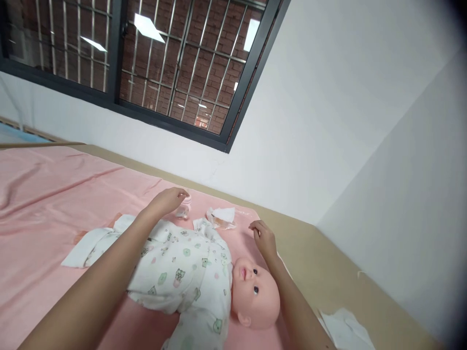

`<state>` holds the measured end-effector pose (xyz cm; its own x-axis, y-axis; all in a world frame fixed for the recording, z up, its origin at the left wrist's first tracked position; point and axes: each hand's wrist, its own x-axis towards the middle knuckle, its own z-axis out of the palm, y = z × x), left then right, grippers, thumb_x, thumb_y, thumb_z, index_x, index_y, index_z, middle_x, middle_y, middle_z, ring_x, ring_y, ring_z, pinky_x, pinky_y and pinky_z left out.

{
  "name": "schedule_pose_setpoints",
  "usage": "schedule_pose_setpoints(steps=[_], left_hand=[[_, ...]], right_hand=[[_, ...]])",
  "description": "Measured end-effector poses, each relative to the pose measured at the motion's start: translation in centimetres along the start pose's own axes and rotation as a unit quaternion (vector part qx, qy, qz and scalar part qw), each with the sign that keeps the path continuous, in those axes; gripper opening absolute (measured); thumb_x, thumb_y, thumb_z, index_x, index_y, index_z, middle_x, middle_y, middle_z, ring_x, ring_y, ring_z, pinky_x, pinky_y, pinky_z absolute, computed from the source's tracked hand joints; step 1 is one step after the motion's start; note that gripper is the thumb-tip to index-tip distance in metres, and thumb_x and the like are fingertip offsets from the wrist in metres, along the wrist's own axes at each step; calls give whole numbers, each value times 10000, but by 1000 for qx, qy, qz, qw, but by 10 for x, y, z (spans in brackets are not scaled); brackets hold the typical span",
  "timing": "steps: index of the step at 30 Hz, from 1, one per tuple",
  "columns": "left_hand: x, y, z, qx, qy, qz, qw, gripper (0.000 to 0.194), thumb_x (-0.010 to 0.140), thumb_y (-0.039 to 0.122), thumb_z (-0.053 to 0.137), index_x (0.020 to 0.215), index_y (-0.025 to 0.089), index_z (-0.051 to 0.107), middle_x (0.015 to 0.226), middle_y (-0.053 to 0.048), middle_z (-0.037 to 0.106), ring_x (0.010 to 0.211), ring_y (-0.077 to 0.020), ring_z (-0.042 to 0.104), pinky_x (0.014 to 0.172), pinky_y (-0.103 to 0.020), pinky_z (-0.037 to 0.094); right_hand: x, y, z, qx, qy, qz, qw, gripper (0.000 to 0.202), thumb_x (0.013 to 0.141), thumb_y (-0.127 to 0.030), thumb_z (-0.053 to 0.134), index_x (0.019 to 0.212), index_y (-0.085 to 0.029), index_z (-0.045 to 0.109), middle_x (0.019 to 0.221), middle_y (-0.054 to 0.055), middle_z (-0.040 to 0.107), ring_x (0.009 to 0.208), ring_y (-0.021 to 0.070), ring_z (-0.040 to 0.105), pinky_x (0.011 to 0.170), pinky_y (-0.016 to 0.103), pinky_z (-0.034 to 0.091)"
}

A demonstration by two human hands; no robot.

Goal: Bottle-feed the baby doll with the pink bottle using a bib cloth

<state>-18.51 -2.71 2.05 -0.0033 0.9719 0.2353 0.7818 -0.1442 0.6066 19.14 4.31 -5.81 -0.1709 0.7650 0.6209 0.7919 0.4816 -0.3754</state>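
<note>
My left hand (170, 199) reaches over the doll, its fingers closed at the top of a small clear jar (184, 209) with a pinkish top. Part of the jar is hidden behind the hand. My right hand (264, 238) hangs over the far edge of the pink cloth, just beyond the doll's head, fingers loosely bent and holding nothing. On its back between my arms lies a bald baby doll (255, 296), dressed in a white patterned outfit (182, 262). Between my hands sits a clear plastic packet (221, 218) with a white piece on it.
A pink cloth (44, 194) covers much of the tan surface (310, 257). Crumpled white tissue (346, 328) lies at the lower right. Beyond stands a white wall (292, 121) with a dark-framed, barred window (175, 63).
</note>
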Motion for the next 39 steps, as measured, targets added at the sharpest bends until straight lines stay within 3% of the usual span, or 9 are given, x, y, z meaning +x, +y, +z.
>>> schedule_pose_setpoints(steps=[6, 10, 16, 21, 24, 28, 31, 35, 39], left_hand=[[7, -9, 23, 41, -98, 5, 994, 684, 737, 163, 451, 1409, 284, 427, 1237, -68, 643, 1078, -251, 618, 866, -335, 474], [14, -10, 41, 68, -114, -6, 991, 656, 766, 193, 453, 1415, 278, 424, 1292, -115, 600, 1092, -314, 605, 860, -399, 457], [10, -8, 26, 54, -79, -4, 995, 508, 778, 306, 475, 1282, 309, 537, 1206, -68, 657, 1057, -285, 621, 844, -357, 461], [9, -19, 4, 30, -17, -64, 997, 642, 786, 369, 514, 1389, 181, 400, 1242, -157, 612, 1088, -304, 601, 880, -374, 456], [17, -30, 9, 13, -17, -77, 997, 760, 779, 343, 559, 1453, 142, 272, 1245, -168, 605, 1112, -277, 596, 918, -354, 450], [32, -40, 28, -15, -28, -99, 995, 914, 727, 306, 649, 1474, 82, 173, 1229, -212, 602, 1038, -265, 640, 808, -312, 508], [43, -40, 43, -22, -21, -100, 995, 914, 662, 250, 696, 1442, 86, 250, 1206, -203, 617, 1020, -279, 644, 784, -311, 511], [54, -38, 54, -36, -14, -82, 996, 756, 565, 222, 741, 1275, 201, 480, 1103, -89, 682, 986, -273, 650, 743, -286, 506], [63, -43, 60, -52, -5, -91, 995, 644, 544, 229, 743, 1152, 165, 541, 1034, -76, 693, 890, -255, 664, 657, -260, 485]], right_hand=[[-37, 12, -1, -95, 61, 18, 993, 301, 810, -166, 335, 780, -195, 633, 934, 74, 646, 885, 192, 592, 762, 297, 420], [-50, 19, -1, -95, 97, 64, 989, 291, 800, -170, 332, 779, -190, 621, 921, 79, 637, 917, 203, 575, 830, 314, 416], [-59, 22, -1, -101, 122, 107, 982, 317, 800, -184, 322, 867, -171, 631, 975, 104, 622, 963, 231, 537, 872, 341, 408], [-60, 31, 3, -136, 93, 160, 973, 416, 776, -183, 345, 1076, -86, 616, 1112, 189, 581, 1056, 300, 491, 962, 426, 364], [-62, 38, 6, -132, 85, 193, 969, 432, 763, -194, 384, 1118, -71, 598, 1154, 214, 550, 1099, 319, 493, 996, 439, 347], [-64, 46, 10, -103, 84, 251, 959, 528, 721, -251, 498, 1212, -59, 525, 1213, 235, 511, 1144, 343, 496, 1008, 442, 357], [-66, 52, 13, -92, 76, 277, 953, 657, 662, -243, 564, 1281, -50, 455, 1221, 252, 516, 1177, 365, 486, 1008, 460, 362], [-68, 52, 12, -84, 74, 301, 947, 709, 660, -250, 579, 1323, -64, 412, 1210, 250, 542, 1158, 366, 520, 998, 462, 384], [-67, 43, 4, -70, 19, 339, 938, 742, 701, -271, 566, 1368, -25, 356, 1241, 255, 553, 1179, 384, 521, 1000, 458, 401]])
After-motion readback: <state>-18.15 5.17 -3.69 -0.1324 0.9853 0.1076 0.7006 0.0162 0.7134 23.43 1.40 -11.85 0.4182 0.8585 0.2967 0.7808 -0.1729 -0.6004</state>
